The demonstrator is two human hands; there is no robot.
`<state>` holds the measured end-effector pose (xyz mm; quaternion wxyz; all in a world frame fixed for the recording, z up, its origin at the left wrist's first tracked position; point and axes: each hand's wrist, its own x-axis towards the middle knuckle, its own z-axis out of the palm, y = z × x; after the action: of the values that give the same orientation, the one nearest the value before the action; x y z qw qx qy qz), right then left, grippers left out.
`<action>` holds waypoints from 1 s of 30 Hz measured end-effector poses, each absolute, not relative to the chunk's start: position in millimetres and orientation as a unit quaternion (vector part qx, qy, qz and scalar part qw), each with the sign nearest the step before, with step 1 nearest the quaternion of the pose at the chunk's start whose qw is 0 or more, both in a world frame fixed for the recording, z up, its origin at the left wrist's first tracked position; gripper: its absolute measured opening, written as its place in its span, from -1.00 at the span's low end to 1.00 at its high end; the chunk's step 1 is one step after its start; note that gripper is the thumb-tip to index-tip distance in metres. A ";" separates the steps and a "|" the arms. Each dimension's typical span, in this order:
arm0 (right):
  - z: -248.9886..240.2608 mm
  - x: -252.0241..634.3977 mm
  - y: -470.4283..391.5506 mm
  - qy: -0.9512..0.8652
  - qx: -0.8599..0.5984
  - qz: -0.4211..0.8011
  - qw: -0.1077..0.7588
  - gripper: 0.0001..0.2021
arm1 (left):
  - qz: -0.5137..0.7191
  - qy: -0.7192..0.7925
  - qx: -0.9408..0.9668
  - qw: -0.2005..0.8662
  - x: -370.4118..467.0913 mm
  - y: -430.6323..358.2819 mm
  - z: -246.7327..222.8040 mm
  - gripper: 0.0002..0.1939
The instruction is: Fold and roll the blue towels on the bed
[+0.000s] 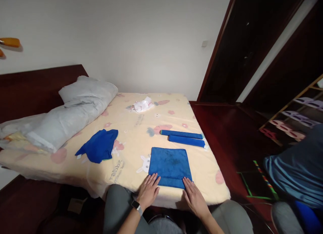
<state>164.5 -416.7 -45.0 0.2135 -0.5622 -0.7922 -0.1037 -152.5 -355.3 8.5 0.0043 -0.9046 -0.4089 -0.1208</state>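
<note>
A blue cloth [169, 165] lies spread flat near the bed's front edge, with a crease along its near side. My left hand [148, 190] rests on its near left corner, fingers stretched out. On the near right corner lies my right hand [194, 196], its fingers also extended. Beyond the cloth are two narrow blue folded strips, the farther one [181, 134] and the nearer one [186, 141], side by side. A crumpled blue cloth [98, 146] sits to the left.
The bed [131, 126] has a patterned sheet. A grey quilt [73, 109] is heaped at the left, and a white crumpled item [143, 105] lies near the wall. At the right are a person [297, 166] and a shoe rack [299, 114].
</note>
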 end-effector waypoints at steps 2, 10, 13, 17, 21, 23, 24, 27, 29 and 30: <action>-38.6 155.5 -417.9 -0.788 -0.565 -0.125 0.211 -0.24 | -0.123 -0.407 -0.905 0.009 -144.7 -359.2 11.4 -0.37; -29.1 113.2 -407.0 -0.823 -0.522 -0.081 0.208 -0.33 | -0.134 -0.367 -0.920 -0.032 -101.0 -361.8 7.5 -0.34; -37.9 124.7 -399.1 -0.820 -0.530 -0.076 0.203 -0.37 | -0.129 -0.383 -0.914 -0.037 -106.7 -352.8 -3.4 -0.32; -45.5 156.3 -398.4 -0.788 -0.572 -0.094 0.207 -0.34 | -0.127 -0.412 -0.902 -0.013 -126.0 -343.5 -11.3 -0.32; -46.5 174.5 -402.5 -0.780 -0.585 -0.080 0.208 -0.32 | -0.124 -0.428 -0.895 -0.002 -138.0 -338.4 -10.5 -0.27; -45.8 176.2 -403.2 -0.783 -0.585 -0.071 0.201 -0.33 | -0.125 -0.433 -0.893 -0.002 -142.2 -335.5 -9.4 -0.25; -45.1 176.0 -403.1 -0.784 -0.584 -0.071 0.197 -0.33 | -0.126 -0.437 -0.891 -0.002 -144.4 -333.8 -8.7 -0.24; -40.2 172.8 -401.7 -0.788 -0.578 -0.090 0.194 -0.31 | -0.128 -0.444 -0.887 0.004 -150.7 -328.4 -4.4 -0.26; -33.5 168.2 -399.4 -0.788 -0.574 -0.108 0.195 -0.27 | -0.133 -0.439 -0.888 0.014 -151.5 -325.7 1.8 -0.27; -29.4 164.7 -397.5 -0.789 -0.571 -0.113 0.194 -0.26 | -0.137 -0.435 -0.890 0.019 -149.9 -324.8 5.6 -0.28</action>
<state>164.7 -397.5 -29.4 0.1943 -0.5713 -0.7894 -0.1127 -149.9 -324.8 5.6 0.0190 -0.8897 -0.4352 -0.1366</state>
